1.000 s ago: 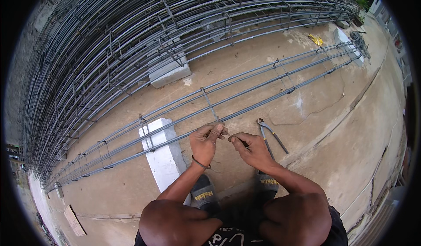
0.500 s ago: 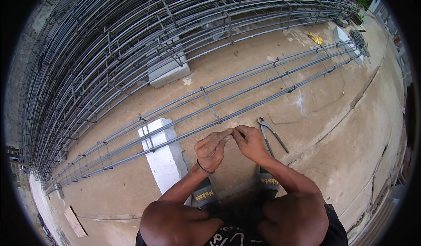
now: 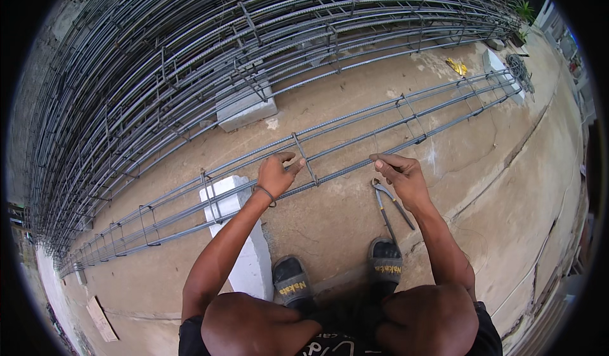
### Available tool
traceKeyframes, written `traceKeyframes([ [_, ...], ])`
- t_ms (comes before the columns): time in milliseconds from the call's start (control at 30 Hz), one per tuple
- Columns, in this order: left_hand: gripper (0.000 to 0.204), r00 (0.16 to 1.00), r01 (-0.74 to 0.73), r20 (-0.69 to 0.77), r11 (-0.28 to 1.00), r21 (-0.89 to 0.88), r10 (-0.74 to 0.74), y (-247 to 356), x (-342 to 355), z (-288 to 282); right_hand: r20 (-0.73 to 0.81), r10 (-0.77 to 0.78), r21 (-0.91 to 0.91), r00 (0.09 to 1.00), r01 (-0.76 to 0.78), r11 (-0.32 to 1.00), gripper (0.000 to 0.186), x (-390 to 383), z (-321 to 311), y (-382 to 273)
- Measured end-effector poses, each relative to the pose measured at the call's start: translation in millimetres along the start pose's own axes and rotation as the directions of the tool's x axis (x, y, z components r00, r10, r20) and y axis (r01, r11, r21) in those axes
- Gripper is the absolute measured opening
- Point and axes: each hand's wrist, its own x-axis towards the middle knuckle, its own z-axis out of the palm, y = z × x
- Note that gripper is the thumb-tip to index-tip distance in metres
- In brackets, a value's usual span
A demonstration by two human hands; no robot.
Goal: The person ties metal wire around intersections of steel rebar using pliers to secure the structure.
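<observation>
Right grip [image 3: 405, 176] higher, narrow pinch on wire [image 3: 375, 145]

To my eye, the long grey steel-bar cage [image 3: 342, 171] is ribbed metal with a dull sheen. The white oblong block [image 3: 250, 264] looks matt, rough along its edges. My dark-handled pincers [image 3: 379, 186] show smooth bare metal at the head. I see tan concrete floor [image 3: 323, 223], matt and stained, and a crumpled yellow scrap [image 3: 456, 66], glossy like plastic film.
</observation>
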Motion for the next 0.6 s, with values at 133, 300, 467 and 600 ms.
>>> traceKeyframes([
  [133,0.040,0.947,0.025,0.318,0.999,0.045,-0.038,-3.0,30.8,11.7,-0.046,-0.225,-0.334,0.973,0.197,0.922,0.021,12.2,8.3,7.4],
  [300,0.040,0.944,0.223,0.240,0.974,0.040,-0.226,1.6,38.9,20.4,0.241,-0.666,-0.827,0.706,0.508,0.239,0.033,34.0,21.6,4.3],
  [467,0.038,0.939,0.276,0.209,0.961,0.013,-0.273,1.2,35.6,17.8,0.410,-0.677,-0.780,0.611,0.620,0.087,0.032,78.9,43.1,-29.5],
  [600,0.035,0.969,0.238,0.091,0.969,-0.071,-0.231,2.3,29.8,21.4,0.682,-0.471,-0.669,0.560,0.737,-0.092,0.013,121.3,63.5,-21.1],
])
